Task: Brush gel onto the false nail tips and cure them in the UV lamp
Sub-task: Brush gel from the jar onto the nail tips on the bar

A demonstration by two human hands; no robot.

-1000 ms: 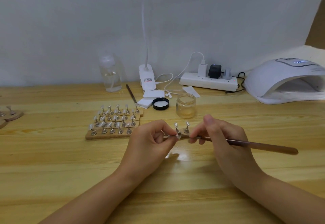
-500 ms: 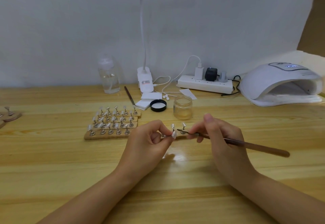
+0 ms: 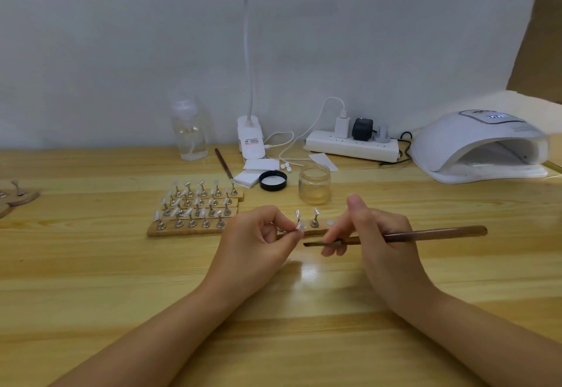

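My left hand (image 3: 261, 236) pinches a small metal stand with a clear nail tip (image 3: 300, 226) on it, just above the table. My right hand (image 3: 374, 234) grips a brown gel brush (image 3: 425, 234); its bristle end points left, just below and to the right of the tip, not touching it. Behind my fingers lies a wooden strip (image 3: 316, 231) with two more stands upright on it. An open jar of gel (image 3: 314, 183) stands behind that. The white UV lamp (image 3: 480, 146) sits at the far right, its opening facing me.
Wooden strips with several nail stands (image 3: 197, 207) lie left of centre. A black jar lid (image 3: 272, 180), white pads, a second brush (image 3: 223, 163), a clear bottle (image 3: 190, 131), a clip lamp (image 3: 250, 140) and a power strip (image 3: 352, 144) line the back. More stands (image 3: 18, 193) sit at the left edge.
My right hand has drawn the brush down and to the right, off the nail tip. The left hand still holds the stand in the same place.
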